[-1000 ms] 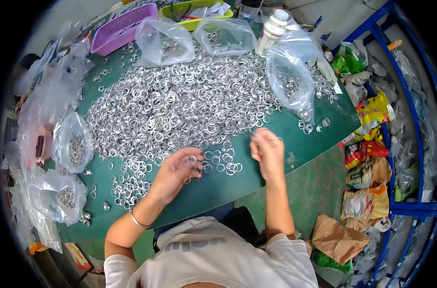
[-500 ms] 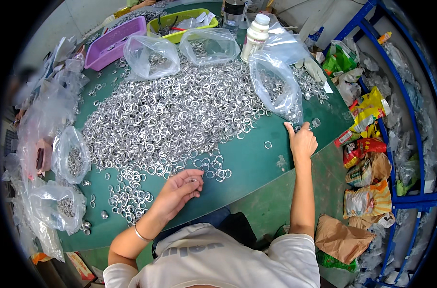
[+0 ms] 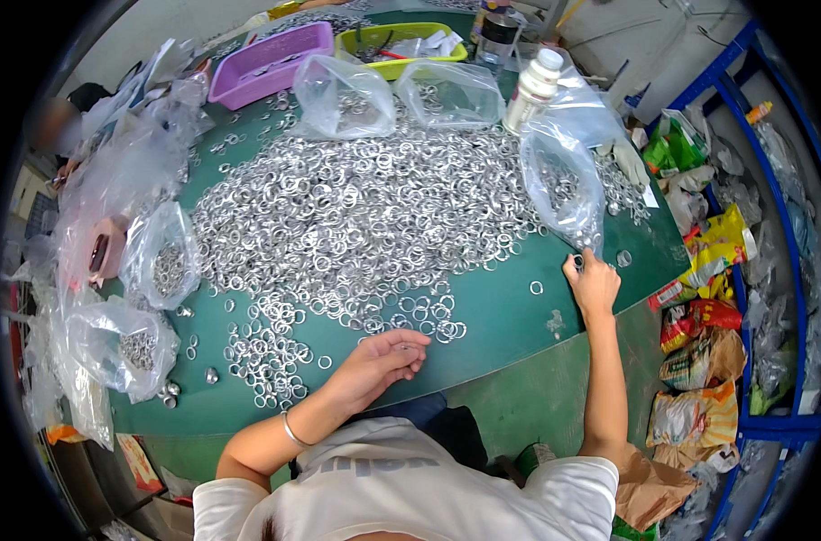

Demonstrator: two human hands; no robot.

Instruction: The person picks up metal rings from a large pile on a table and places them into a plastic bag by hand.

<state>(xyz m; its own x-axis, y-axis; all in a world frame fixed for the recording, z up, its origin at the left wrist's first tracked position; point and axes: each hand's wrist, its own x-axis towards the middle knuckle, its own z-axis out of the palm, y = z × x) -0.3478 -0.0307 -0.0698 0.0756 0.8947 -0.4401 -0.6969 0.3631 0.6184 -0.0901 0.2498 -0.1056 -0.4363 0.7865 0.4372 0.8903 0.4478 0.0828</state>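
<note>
Fingers (image 3: pixel 591 260) of the right hand (image 3: pixel 595 287) are drawn narrow, thumb near forefinger, with one ring (image 3: pixel 579 262) at their tips; whether it is gripped I cannot tell. In the head view, this hand is just below the tapered end of a clear bag. The left hand (image 3: pixel 374 362) has its fingers loosely curled beside the front of the pile; a glint shows at the thumb, too small to identify.

Five open clear bags (image 3: pixel 559 185) contain rings: two behind the pile (image 3: pixel 356 216), one at its right, two at its left. Rings in the pile are too many to count. Two trays, purple (image 3: pixel 223 87) and yellow-green (image 3: pixel 345 45), sit behind; one white bottle (image 3: pixel 530 97) stands nearby.

Beneath is a green tabletop (image 3: pixel 492 329); right, a blue shelf frame (image 3: pixel 782 428).

Lettering crosses the white shirt (image 3: pixel 410 505); printed sacks (image 3: pixel 695 417) lie by the shelf.
</note>
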